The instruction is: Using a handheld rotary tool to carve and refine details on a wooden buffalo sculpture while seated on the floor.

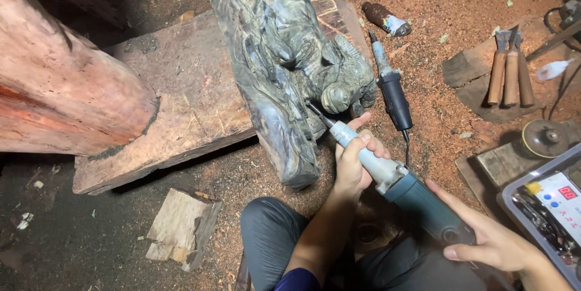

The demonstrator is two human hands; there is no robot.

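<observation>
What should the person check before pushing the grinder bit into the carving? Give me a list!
1. Both hands on the grinder: ok. The left hand grips the pale neck, the right hand holds the rear body.
2. Bit aimed at the carving: ok, the tip sits at its lower edge; cannot tell if it touches.
3. Carving steady: cannot tell. It leans on a plank; no clamp shows.
4. Fingers clear of the bit: ok, they sit behind the neck.
5. Second grinder out of the way: not ok, it lies right beside the left hand.
6. Bit spinning: cannot tell.
</observation>
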